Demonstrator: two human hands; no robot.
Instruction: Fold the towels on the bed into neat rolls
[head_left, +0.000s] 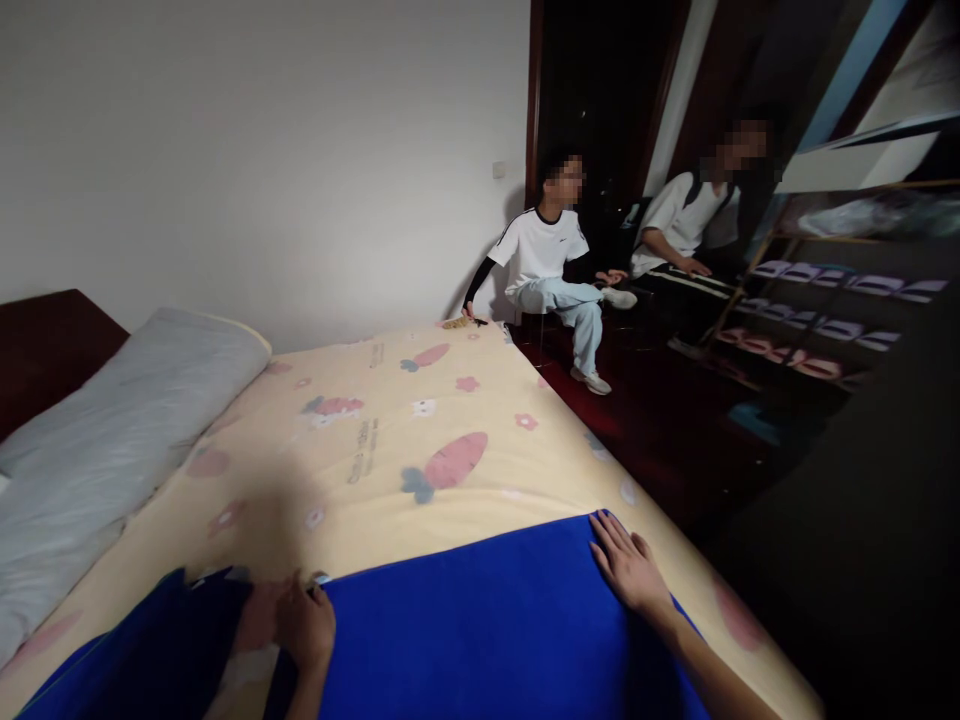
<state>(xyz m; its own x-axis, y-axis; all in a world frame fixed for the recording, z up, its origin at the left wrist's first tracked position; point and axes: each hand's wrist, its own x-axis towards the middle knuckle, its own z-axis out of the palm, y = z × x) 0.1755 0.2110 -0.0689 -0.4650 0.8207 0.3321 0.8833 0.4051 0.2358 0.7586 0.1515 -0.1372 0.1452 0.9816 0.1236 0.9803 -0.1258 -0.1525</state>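
A bright blue cloth [480,620] lies spread on the bed, its far edge running slantwise between my two hands. My left hand [307,625] is closed at the cloth's far left corner, with the fingers curled on it beside a small pale bit like a tag. Flat on the far right corner rests my right hand [634,572], fingers stretched out. To the left of my left hand is a darker blue piece of cloth [150,640]; whether it joins the bright one is hidden below the frame.
The bed has a cream sheet [465,390] with carrot and flower prints. A grey pillow [142,400] lies at the left, by a dark headboard [64,350]. Beyond the bed sit two people [551,250], one touching its far corner. A shoe rack [832,290] stands at right.
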